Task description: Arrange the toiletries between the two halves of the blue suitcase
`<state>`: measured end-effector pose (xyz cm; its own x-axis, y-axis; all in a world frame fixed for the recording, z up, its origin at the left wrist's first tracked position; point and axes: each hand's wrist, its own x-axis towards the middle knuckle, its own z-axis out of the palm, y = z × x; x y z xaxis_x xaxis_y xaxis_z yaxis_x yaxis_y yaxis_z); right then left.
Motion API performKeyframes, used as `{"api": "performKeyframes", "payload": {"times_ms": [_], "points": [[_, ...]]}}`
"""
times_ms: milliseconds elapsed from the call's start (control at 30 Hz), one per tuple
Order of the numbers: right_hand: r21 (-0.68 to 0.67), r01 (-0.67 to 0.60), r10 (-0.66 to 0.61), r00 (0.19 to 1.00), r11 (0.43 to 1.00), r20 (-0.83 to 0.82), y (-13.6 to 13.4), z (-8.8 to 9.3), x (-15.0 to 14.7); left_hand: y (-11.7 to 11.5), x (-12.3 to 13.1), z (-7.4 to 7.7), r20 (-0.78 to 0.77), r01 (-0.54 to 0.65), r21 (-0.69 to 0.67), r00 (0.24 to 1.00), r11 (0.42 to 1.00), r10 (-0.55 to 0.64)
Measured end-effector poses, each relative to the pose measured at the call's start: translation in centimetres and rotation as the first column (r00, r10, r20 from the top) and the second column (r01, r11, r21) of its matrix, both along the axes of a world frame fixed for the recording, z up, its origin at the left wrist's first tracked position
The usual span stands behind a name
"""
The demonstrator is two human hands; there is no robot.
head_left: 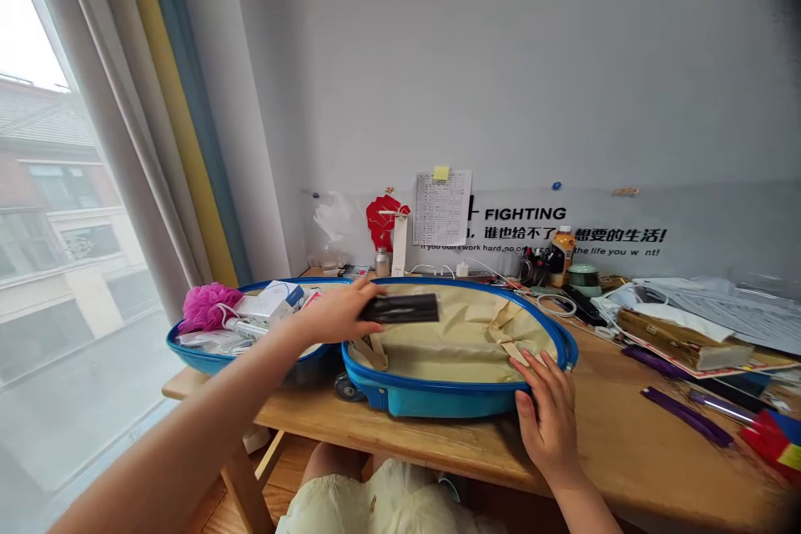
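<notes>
Two hands, left hand (331, 314) gripping black case (399, 309), right hand (544, 417) open on blue suitcase rim (438, 389)

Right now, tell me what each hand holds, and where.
Left hand grips a flat black item by one end; right hand holds nothing.

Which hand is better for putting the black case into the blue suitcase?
Probably the left hand: it holds the black case above the beige lining, while the right hand rests on the suitcase's blue rim, away from the case.
</notes>
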<state>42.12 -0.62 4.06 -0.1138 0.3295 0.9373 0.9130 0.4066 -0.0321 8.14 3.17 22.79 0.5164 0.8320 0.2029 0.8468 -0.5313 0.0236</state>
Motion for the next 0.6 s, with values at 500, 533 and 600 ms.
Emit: {"api": "performKeyframes", "payload": {"times_ms": [500,533,600], "points": [[0.009,-0.006,0.006,1.000,1.000,0.002,0.1,-0.1,0.1,3.8,9.7,-7.7,-0.184,0.068,-0.548,0.963,0.834,-0.199],[0.008,-0.010,0.010,1.000,1.000,-0.007,0.1,-0.1,0.1,4.0,9.7,-7.9,-0.181,0.067,-0.564,0.963,0.823,-0.202],[0.014,-0.016,0.016,1.000,1.000,-0.023,0.2,-0.1,0.1,4.3,9.5,-8.2,-0.164,0.073,-0.591,0.964,0.804,-0.208]]}}
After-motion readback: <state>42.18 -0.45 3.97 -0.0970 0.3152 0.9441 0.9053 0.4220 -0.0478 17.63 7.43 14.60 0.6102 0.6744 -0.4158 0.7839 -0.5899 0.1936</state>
